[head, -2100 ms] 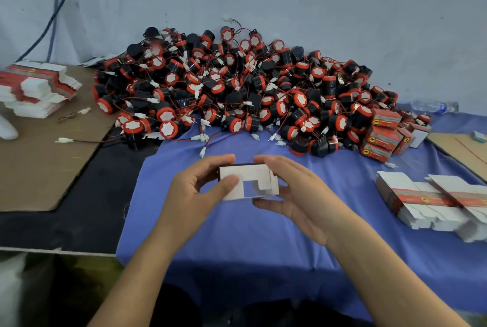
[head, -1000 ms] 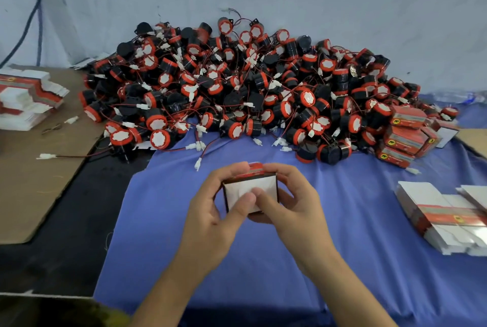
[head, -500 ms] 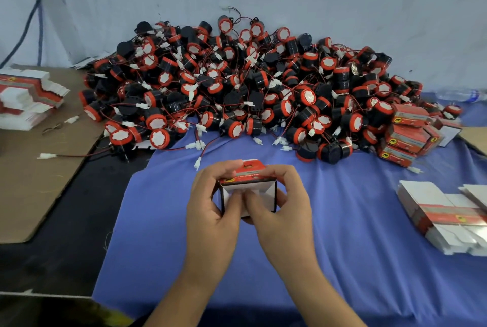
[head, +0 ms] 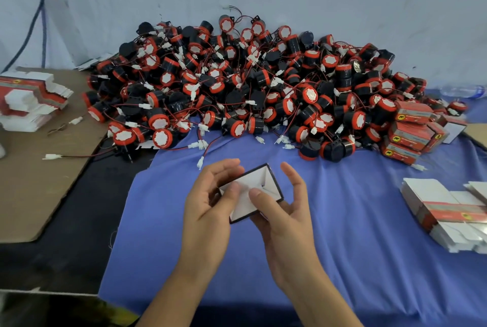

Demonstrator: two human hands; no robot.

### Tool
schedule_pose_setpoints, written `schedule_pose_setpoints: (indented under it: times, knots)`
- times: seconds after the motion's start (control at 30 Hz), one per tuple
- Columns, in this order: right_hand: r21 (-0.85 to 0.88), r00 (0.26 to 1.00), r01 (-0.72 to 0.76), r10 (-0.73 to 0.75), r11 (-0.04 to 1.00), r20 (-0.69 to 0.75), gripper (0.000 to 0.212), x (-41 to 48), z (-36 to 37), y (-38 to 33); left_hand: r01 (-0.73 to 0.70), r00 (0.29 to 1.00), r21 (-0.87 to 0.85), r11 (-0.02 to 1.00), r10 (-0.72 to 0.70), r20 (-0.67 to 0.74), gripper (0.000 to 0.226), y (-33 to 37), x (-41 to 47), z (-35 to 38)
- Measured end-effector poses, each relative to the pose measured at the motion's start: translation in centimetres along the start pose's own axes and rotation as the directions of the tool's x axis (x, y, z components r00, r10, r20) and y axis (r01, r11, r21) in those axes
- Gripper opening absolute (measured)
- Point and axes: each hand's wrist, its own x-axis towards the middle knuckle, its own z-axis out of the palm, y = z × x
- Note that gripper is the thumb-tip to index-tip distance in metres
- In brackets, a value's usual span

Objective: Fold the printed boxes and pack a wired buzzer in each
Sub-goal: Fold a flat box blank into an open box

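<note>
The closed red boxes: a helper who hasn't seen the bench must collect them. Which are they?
Find the big heap of red-and-black buzzers on the blue cloth. At its right edge sits a small stack of closed boxes. Unlike the flat blanks nearer the person, they are folded into shut red blocks.

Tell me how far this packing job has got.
Done: a few closed boxes stacked at the right end of the buzzer pile; their contents are not visible. In hand: the left hand and right hand hold one open box, thumbs on its white flaps, no buzzer inside. Left: most of it, judging by the pile, the right flat stack and the left flat stack.
</note>
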Motion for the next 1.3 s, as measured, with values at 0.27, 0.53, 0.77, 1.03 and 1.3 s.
schedule_pose_setpoints:
  times: [0.27,0.53,0.77,1.03,1.3]
  knots:
    - [-0.061,0.997,-0.005,0.000,0.998,-0.080,0.063,0.3,-0.3,0.8,-0.001,0.999,0.031,1.000,0.002,-0.034,0.029,-0.6,-0.5,-0.3]
    - [0.087,0.967,-0.158,0.136,0.984,0.215,0.099,0.5,-1.1,0.0,-0.011,0.997,0.177,0.984,-0.004,0.082,0.026,-0.4,0.1,-1.2]
    - [-0.374,0.920,0.200,-0.042,0.906,0.390,0.097,0.5,-2.6,-0.9,0.143,0.927,0.183,0.973,-0.196,0.319,0.042,-1.1,1.4,-3.5]
    - [-0.807,0.744,0.588,-0.362,-0.044,0.562,0.107,1.5,-2.6,-1.0,0.089,0.935,0.224,0.970,-0.159,0.317,0.042,-3.4,3.2,-3.9]
    - [-0.740,0.993,0.115,-0.107,0.663,0.058,0.065,3.1,-6.6,3.7,-0.008,0.968,0.688,0.725,-0.166,0.186,0.047,-8.0,3.5,-5.0]
